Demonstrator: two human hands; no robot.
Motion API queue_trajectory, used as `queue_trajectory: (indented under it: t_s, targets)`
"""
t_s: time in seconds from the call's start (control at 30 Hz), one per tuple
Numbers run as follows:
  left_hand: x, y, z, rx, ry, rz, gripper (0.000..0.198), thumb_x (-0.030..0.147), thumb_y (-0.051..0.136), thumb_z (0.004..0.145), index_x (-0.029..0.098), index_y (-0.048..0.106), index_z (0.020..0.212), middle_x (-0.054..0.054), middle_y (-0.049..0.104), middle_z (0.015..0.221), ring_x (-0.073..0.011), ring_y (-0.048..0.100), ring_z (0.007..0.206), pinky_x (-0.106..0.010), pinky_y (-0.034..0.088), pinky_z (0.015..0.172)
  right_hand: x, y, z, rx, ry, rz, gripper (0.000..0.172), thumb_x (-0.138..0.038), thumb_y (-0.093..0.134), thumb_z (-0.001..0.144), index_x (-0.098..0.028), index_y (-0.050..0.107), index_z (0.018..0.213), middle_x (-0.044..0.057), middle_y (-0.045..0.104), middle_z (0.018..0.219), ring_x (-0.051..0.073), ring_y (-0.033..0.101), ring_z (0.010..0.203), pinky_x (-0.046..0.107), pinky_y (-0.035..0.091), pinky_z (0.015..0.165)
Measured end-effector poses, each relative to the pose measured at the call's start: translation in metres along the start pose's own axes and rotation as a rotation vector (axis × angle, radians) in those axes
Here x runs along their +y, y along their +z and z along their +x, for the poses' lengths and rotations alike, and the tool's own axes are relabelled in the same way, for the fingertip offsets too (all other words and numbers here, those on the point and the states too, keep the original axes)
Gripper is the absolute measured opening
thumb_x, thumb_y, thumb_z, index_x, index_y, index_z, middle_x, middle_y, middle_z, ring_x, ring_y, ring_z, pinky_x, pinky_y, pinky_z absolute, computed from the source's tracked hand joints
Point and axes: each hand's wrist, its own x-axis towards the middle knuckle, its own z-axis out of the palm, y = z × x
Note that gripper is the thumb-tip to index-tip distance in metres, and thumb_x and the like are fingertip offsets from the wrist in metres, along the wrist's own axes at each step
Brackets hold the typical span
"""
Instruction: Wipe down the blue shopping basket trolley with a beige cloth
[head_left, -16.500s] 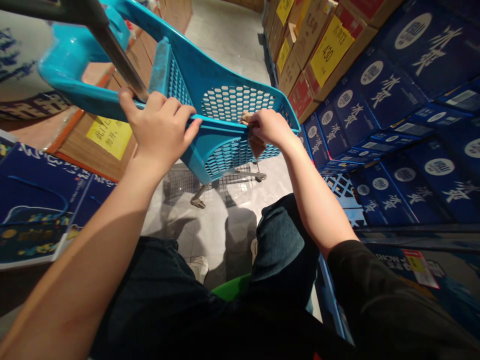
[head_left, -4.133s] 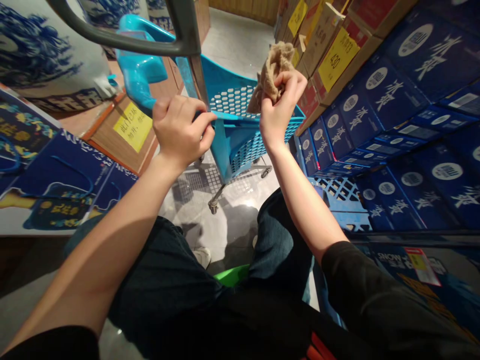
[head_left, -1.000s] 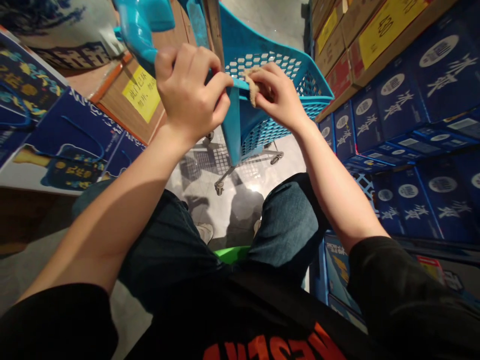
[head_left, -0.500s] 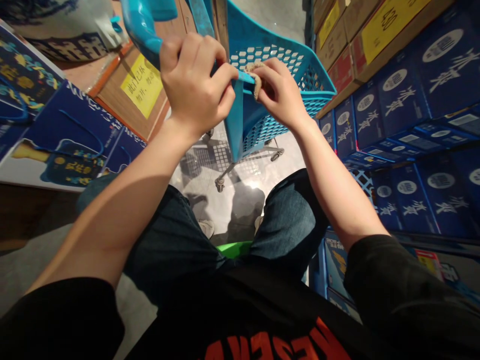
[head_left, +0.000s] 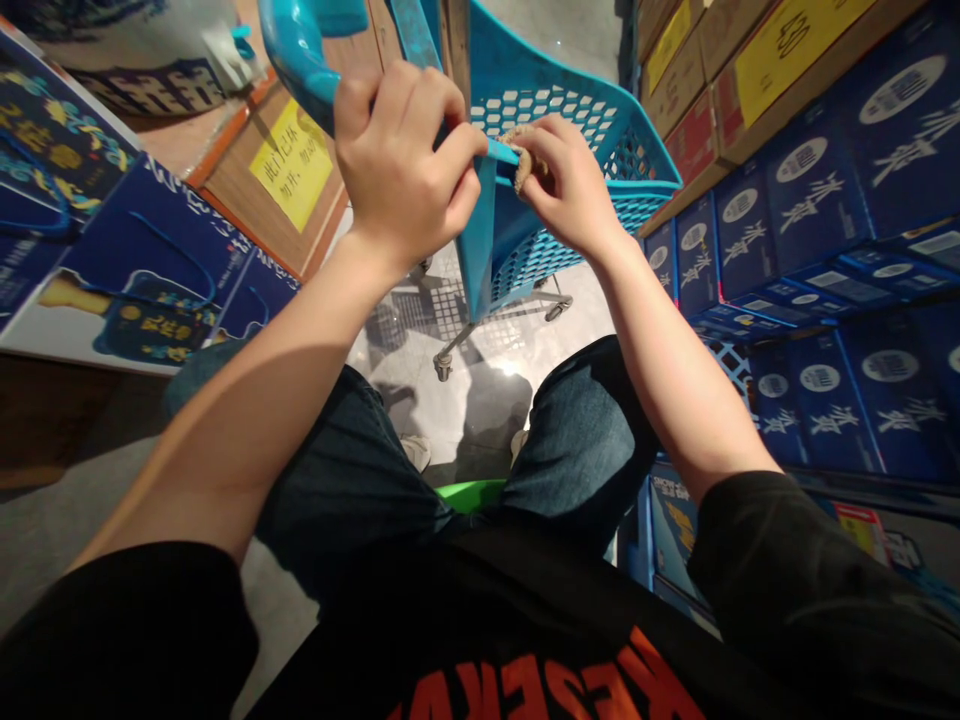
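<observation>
A blue plastic shopping cart point(head_left: 583, 215) with honeycomb-shaped holes stands in front of me on small casters. My left hand point(head_left: 409, 160) is closed around the cart's blue handle point(head_left: 304, 80), fingers curled over it. Just to the right, my right hand point(head_left: 566, 185) pinches a tan cloth point(head_left: 523, 165), which is folded over a narrow blue bar of the cart. Part of the cloth is hidden behind the fingers. Both hands are at nearly the same height, a short gap apart.
Stacked blue cartons point(head_left: 810, 200) and brown boxes with yellow price signs point(head_left: 795, 50) line the right. On the left are blue gift boxes point(head_left: 161, 270), a wooden panel bearing a yellow note point(head_left: 292, 165) and a large patterned jar point(head_left: 142, 60). A green seat edge point(head_left: 471, 495) shows between my legs.
The whole scene has shifted slightly to the right in view. Both hands keep their grips, and the cloth stays at about the same place on the bar.
</observation>
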Motion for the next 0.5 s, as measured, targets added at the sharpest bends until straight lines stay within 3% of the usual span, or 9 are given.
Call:
queue_trajectory:
  t_s: [0.1,0.17,0.27,0.5]
  targets:
    - [0.000,0.000,0.000,-0.009,-0.007,-0.034,0.024,0.035,0.053,0.102,0.020,0.070,0.109,-0.013,0.065,0.126,-0.0368,0.051,0.130,-0.070,0.025,0.114,0.022,-0.004,-0.001,0.014,0.054,0.046,0.011,-0.047,0.059,0.089,-0.037,0.064,0.088,0.006,0.071,0.094,0.035,0.061,0.105,0.053,0.048,0.090]
    - [0.000,0.000,0.001,-0.030,-0.015,-0.043,0.025,0.036,0.052,0.103,0.021,0.070,0.110,-0.013,0.064,0.128,-0.0371,0.050,0.132,-0.069,0.024,0.115,0.045,-0.006,-0.002,0.022,0.116,0.039,0.015,-0.048,0.062,0.084,-0.037,0.059,0.075,0.007,0.069,0.088,0.035,0.059,0.099,0.055,0.047,0.088]
    - [0.001,-0.001,0.001,-0.060,-0.036,-0.056,0.026,0.038,0.052,0.104,0.022,0.070,0.112,-0.013,0.064,0.131,-0.0375,0.048,0.135,-0.069,0.022,0.117,0.063,-0.004,-0.002,0.030,0.168,-0.002,0.016,-0.051,0.061,0.084,-0.038,0.059,0.074,0.008,0.068,0.083,0.039,0.059,0.101,0.057,0.047,0.087]
    - [0.004,-0.008,-0.003,-0.076,-0.055,-0.097,0.031,0.039,0.045,0.106,0.022,0.070,0.115,-0.013,0.065,0.134,-0.0387,0.045,0.137,-0.072,0.019,0.118,0.016,0.001,0.001,-0.028,0.031,-0.066,0.020,-0.053,0.055,0.095,-0.039,0.066,0.102,0.009,0.074,0.097,0.040,0.059,0.117,0.057,0.050,0.093]
